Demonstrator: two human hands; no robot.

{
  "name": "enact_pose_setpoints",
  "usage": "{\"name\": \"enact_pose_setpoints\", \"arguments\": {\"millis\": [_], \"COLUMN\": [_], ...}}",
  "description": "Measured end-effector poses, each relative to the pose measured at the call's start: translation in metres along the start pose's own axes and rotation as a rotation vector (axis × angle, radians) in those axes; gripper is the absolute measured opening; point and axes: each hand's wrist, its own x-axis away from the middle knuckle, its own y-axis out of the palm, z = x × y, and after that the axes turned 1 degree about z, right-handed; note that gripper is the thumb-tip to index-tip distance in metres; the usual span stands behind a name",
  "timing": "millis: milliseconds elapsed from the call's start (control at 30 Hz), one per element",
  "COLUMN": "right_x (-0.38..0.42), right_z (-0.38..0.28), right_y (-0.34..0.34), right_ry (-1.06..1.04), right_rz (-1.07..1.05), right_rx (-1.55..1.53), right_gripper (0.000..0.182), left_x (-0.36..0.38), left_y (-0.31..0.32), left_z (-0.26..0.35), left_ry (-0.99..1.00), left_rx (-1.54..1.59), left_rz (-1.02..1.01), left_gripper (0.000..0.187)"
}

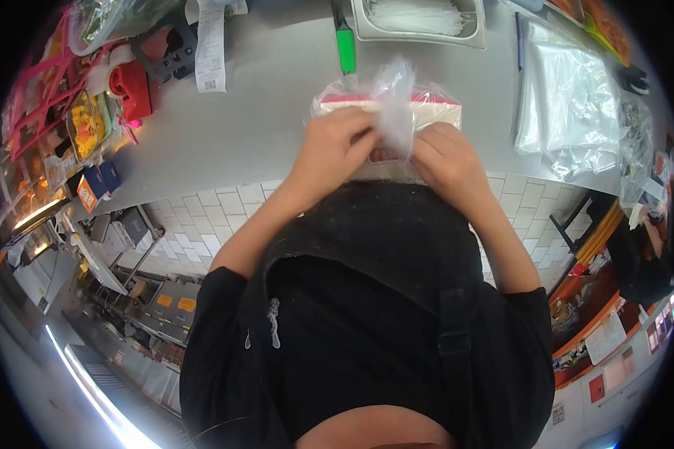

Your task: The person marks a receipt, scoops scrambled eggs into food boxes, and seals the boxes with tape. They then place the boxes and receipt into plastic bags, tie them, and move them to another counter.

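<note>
A clear plastic bag surrounds a white box with a red edge, at the near side of the steel counter. The bag's gathered top stands up between my hands and is smeared by motion. On its left side, my left hand is closed, with fingertips pinching the plastic. My right hand grips the bag from the other side, fingers bent and pressed together. Part of the box's front, with some red print, shows between the hands. My fingertips are partly hidden by the film.
Behind the box lies a green-handled tool, beside a metal tray of white wrapped items. Clear plastic bags are stacked at right. A receipt, a red tape dispenser and food containers stand at left.
</note>
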Motion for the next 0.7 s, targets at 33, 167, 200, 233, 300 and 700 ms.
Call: {"name": "enact_pose_setpoints", "arguments": {"millis": [33,167,200,233,300,700], "right_x": [0.0,-0.007,-0.01,-0.01,-0.009,-0.005], "right_z": [0.001,0.019,0.019,0.018,0.014,-0.008], "right_y": [0.001,0.006,0.005,0.006,0.01,0.028], "right_ry": [0.031,0.102,0.085,0.09,0.127,0.352], "right_rz": [-0.022,-0.147,-0.141,-0.145,-0.136,0.159], "right_rx": [-0.15,-0.465,-0.47,-0.476,-0.326,-0.411], "right_gripper": [0.015,0.014,0.013,0.013,0.008,0.009], "left_x": [-0.007,-0.027,-0.029,-0.031,-0.034,-0.035], "left_y": [-0.005,-0.011,-0.01,-0.011,-0.014,-0.013], "left_z": [0.006,-0.003,-0.006,-0.006,-0.002,-0.006], "left_ry": [-0.012,-0.174,-0.146,-0.153,-0.215,-0.228], "left_rx": [0.003,0.03,0.078,0.08,0.045,-0.001], "left_rz": [-0.002,-0.171,-0.172,-0.176,-0.234,-0.256], "left_gripper": [0.018,0.023,0.027,0.027,0.028,0.025]}}
